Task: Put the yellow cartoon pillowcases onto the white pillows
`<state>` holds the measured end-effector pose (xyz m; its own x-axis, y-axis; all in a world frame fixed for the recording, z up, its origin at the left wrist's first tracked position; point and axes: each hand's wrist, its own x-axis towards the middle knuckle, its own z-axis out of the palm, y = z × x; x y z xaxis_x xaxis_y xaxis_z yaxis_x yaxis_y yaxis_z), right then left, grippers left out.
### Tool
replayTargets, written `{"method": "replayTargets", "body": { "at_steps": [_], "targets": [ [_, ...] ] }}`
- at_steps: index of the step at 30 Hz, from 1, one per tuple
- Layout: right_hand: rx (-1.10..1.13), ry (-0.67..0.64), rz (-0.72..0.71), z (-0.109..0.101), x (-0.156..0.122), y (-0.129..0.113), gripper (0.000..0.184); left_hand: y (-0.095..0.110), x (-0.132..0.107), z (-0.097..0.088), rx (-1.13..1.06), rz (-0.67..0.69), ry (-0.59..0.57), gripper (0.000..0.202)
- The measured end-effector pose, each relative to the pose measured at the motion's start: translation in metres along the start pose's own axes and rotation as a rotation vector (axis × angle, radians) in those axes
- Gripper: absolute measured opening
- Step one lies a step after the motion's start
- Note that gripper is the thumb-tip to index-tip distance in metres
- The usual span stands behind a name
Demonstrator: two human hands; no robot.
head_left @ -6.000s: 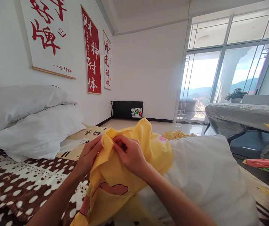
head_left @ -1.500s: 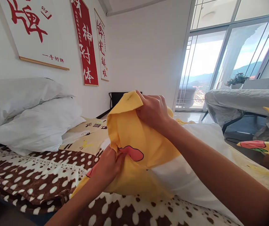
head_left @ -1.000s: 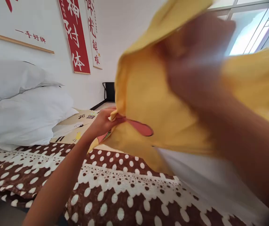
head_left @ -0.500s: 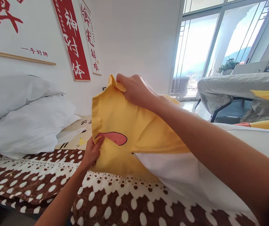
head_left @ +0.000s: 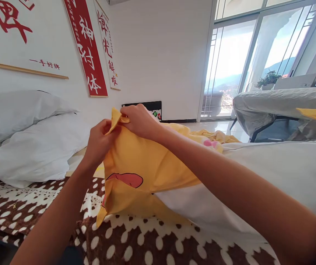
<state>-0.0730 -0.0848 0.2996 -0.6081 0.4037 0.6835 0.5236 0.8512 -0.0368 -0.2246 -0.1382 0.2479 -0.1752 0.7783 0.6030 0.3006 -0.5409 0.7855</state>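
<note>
Both hands grip the upper corner of a yellow duvet cover (head_left: 147, 154), which is raised off the bed. My left hand (head_left: 98, 141) is closed on the cloth at the left of the corner. Just beside it, my right hand (head_left: 141, 119) pinches the edge, its fingers bunched around the fabric. A pink oval print (head_left: 127, 179) with a black outline shows below the hands. The cover's lower left corner droops onto the bed. A white duvet (head_left: 279, 165) comes out from under the yellow cloth toward the right, partly hidden by my right forearm.
White pillows (head_left: 36, 143) are piled at the left on a brown and white patterned blanket (head_left: 136, 243). Hanging scrolls (head_left: 87, 51) cover the left wall. A cloth-covered table (head_left: 271, 99) stands at the right near a glass door (head_left: 230, 62). A dark-framed panel (head_left: 147, 105) leans by the wall.
My left hand has let go of the cover's lower edge and moved up beside my right hand to take the corner. My right hand and the corner have come down and left.
</note>
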Motion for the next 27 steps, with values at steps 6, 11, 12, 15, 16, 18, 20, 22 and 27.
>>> {"method": "replayTargets", "body": {
  "at_steps": [6, 11, 12, 15, 16, 18, 20, 22, 27],
  "targets": [
    [0.497, -0.410, -0.010, -0.024, -0.026, 0.047, 0.027, 0.005, -0.004, -0.004, -0.255, -0.233, -0.161, 0.043],
    [0.520, -0.710, 0.231, -0.044, -0.061, 0.093, 0.036, -0.001, -0.009, -0.021, -0.257, -0.225, -0.112, 0.022],
    [0.513, -0.717, 0.275, -0.045, -0.065, 0.100, 0.039, -0.001, -0.010, -0.022, -0.259, -0.219, -0.116, 0.024],
    [0.562, -0.703, 0.392, -0.046, -0.074, 0.115, 0.048, 0.001, -0.013, -0.019, -0.221, -0.170, -0.084, 0.034],
    [0.605, -0.710, 0.426, -0.046, -0.077, 0.118, 0.049, 0.002, -0.013, -0.018, -0.186, -0.150, -0.045, 0.036],
    [0.683, -0.767, 0.499, -0.046, -0.081, 0.122, 0.051, 0.002, -0.014, -0.017, -0.098, -0.117, 0.042, 0.038],
    [0.678, -0.847, 0.575, -0.047, -0.086, 0.126, 0.051, 0.001, -0.013, -0.020, -0.028, -0.097, 0.090, 0.039],
    [0.606, -0.900, 0.613, -0.050, -0.090, 0.129, 0.050, -0.003, -0.011, -0.026, 0.004, -0.092, 0.102, 0.041],
    [0.204, -0.672, 0.516, -0.065, -0.092, 0.134, 0.026, -0.019, 0.002, -0.044, 0.184, -0.153, 0.139, 0.041]
  ]
}}
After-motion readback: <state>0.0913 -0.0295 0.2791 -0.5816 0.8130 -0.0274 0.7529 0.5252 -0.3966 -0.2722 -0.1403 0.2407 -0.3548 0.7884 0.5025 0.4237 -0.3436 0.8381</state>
